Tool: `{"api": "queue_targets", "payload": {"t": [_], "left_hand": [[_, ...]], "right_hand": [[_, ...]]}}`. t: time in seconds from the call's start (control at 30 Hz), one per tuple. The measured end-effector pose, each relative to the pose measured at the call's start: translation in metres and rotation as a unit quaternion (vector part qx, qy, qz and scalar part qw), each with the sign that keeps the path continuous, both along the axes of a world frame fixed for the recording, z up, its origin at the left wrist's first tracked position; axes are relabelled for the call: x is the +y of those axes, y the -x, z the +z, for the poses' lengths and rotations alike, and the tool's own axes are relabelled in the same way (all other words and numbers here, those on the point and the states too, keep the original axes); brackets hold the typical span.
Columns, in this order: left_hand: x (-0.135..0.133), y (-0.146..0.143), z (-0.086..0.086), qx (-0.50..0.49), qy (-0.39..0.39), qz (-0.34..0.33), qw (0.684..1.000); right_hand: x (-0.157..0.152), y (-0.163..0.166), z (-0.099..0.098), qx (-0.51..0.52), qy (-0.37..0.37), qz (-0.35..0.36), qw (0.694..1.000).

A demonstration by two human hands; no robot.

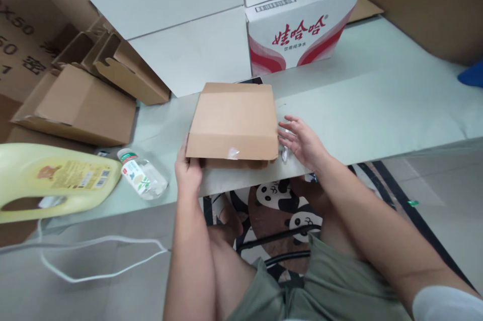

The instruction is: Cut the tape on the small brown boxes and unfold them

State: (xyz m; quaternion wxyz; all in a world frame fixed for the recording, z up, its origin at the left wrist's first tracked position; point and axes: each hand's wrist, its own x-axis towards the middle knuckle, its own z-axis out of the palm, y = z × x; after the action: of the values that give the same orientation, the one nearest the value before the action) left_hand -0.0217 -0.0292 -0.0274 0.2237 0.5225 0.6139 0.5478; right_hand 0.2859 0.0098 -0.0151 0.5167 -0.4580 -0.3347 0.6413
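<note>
A brown cardboard box [234,114] lies near the front edge of the table, its lid slightly raised along the front. A small piece of clear tape [233,153] sticks to the lid's front flap. My left hand [187,175] grips the box at its front left corner, with some fingers hidden behind the side. Beside the box's right side is my right hand [300,142], open, fingers apart and holding nothing; whether the fingertips touch the cardboard I cannot tell. Below those fingers lies a small whitish item [285,154], too small to name.
To the left lie a clear plastic bottle [145,177] and a large yellow jug [56,177]. Several folded cardboard boxes [86,102] stand behind them. White cartons [188,49] and a red-and-white carton [298,34] line the back. A white cable [101,275] hangs below the table edge.
</note>
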Motion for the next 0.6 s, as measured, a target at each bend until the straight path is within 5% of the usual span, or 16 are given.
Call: {"api": "queue_targets", "payload": {"t": [0.13, 0.37, 0.5, 0.6], "left_hand": [[-0.003, 0.004, 0.0, 0.103, 0.009, -0.064, 0.993], [-0.009, 0.006, 0.004, 0.073, 0.073, -0.149, 0.984], [-0.008, 0.006, 0.008, -0.104, 0.05, -0.034, 0.993], [-0.008, 0.006, 0.009, -0.2, 0.109, 0.019, 0.974]], "right_hand": [[-0.005, 0.009, 0.008, 0.012, 0.035, 0.037, 0.999], [0.001, -0.003, 0.017, -0.027, 0.163, -0.055, 0.985], [0.0, -0.01, 0.019, -0.007, 0.119, -0.069, 0.99], [-0.003, -0.011, 0.02, 0.015, 0.074, -0.058, 0.995]]}}
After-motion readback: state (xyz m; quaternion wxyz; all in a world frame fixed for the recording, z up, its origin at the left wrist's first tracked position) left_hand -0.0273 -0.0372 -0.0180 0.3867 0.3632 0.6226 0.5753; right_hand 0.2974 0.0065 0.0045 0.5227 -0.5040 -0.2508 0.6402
